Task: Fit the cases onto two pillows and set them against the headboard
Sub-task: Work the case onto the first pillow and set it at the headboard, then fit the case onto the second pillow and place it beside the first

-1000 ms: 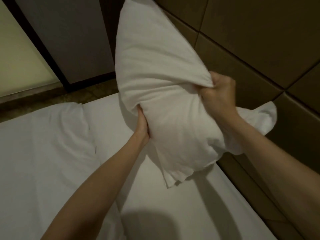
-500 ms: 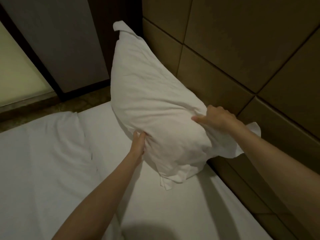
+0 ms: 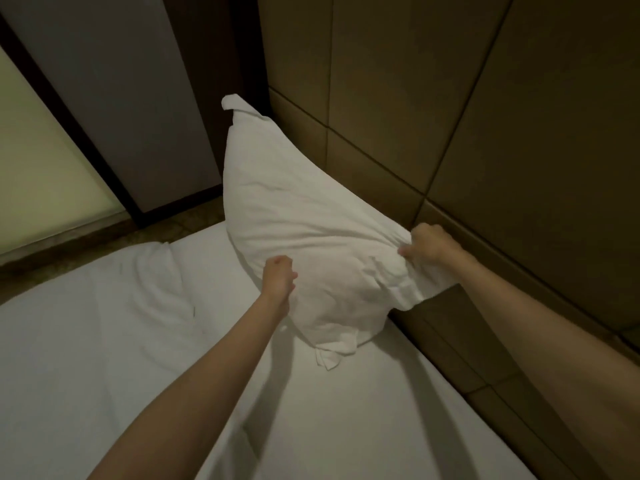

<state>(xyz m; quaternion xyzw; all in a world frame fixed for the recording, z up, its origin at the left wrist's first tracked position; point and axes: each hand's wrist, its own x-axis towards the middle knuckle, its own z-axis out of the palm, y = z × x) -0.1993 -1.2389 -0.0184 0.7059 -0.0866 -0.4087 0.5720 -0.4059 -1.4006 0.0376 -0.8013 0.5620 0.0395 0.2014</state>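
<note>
A white pillow (image 3: pixel 294 216) in a white case stands tilted on the bed, its back leaning on the brown padded headboard (image 3: pixel 450 116). One corner points up at the far left. Loose case cloth hangs at its near end. My left hand (image 3: pixel 278 277) grips the pillow's near left side. My right hand (image 3: pixel 429 245) pinches the case at the right edge, next to the headboard. Only this one pillow is in view.
The bed (image 3: pixel 346 410) has a white sheet, rumpled at the far left corner (image 3: pixel 152 282). Beyond the bed lie a strip of floor, a grey wall panel (image 3: pixel 114 98) and a pale glass pane (image 3: pixel 38 174).
The pillow has come down from mid-air and toward the headboard, and its lower end now rests on the bed. Both hands moved down with it.
</note>
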